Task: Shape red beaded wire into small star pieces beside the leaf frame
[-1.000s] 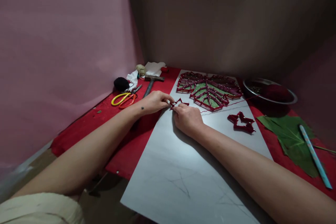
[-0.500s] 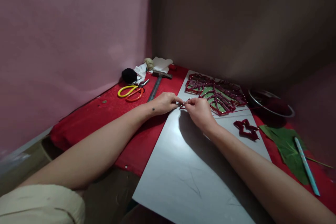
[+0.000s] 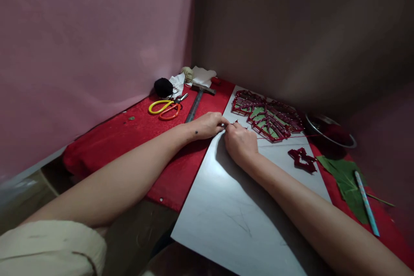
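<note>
Head view: red yarn (image 3: 299, 136) runs crosswise to the right of the right hand (image 3: 241, 141), farther from the left hand (image 3: 210, 125); whether either's curled fingers pinch anything, I cannot tell.

pink wall (image 3: 97, 30) – left | dark wall (image 3: 274, 21) – behind | red-covered table (image 3: 123, 146) | dim light

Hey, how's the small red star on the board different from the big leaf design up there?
The star is small, while the leaf design is much larger. The star has an open middle; the leaf design shows green between crossing strands. Both lie on the board and have dark red outlines.
</note>
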`<state>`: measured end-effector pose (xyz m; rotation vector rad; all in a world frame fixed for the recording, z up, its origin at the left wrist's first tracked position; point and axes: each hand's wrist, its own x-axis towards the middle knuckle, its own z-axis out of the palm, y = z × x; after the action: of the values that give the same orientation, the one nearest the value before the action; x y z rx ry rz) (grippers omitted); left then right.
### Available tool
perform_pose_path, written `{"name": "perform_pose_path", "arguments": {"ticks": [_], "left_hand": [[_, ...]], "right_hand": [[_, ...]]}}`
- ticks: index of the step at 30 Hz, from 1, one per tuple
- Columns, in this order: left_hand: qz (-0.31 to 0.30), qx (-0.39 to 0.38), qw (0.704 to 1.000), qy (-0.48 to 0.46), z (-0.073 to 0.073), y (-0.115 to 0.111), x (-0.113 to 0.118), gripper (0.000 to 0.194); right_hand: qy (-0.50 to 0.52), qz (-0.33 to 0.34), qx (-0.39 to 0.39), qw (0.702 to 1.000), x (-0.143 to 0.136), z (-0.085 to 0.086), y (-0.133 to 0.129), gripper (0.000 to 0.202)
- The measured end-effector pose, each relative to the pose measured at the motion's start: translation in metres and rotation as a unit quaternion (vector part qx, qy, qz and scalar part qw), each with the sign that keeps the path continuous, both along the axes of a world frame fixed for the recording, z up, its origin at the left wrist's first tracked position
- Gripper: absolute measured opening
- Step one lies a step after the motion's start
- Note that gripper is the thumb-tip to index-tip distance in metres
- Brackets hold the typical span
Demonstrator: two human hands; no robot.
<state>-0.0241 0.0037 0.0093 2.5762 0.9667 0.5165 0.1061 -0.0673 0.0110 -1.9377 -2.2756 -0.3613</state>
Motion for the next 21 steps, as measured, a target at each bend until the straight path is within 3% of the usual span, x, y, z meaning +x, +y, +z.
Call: {"name": "perform_pose_path", "arguments": {"ticks": [6, 12, 16, 21], "left_hand": [[0.018, -0.015, 0.999, -0.023, 0.002, -0.001, -0.002, 0.029], [0.037, -0.055, 0.994, -0.082, 0.004, -0.004, 0.0, 0.02], [0.061, -0.066, 0.993, -0.077, 0.001, -0.004, 0.004, 0.019], [0.071, -0.07, 0.992, -0.083, 0.003, -0.004, 0.004, 0.02]], "right_hand": [[0.172, 0.025, 0.022, 0.985, 0.029, -0.008, 0.005, 0.024], [0.274, 0.0, 0.035, 0.961, 0.03, -0.007, 0.011, 0.021], [0.262, 0.018, 0.044, 0.964, 0.029, -0.008, 0.008, 0.023], [0.125, 0.026, 0.035, 0.991, 0.028, -0.007, 0.0, 0.028]]}}
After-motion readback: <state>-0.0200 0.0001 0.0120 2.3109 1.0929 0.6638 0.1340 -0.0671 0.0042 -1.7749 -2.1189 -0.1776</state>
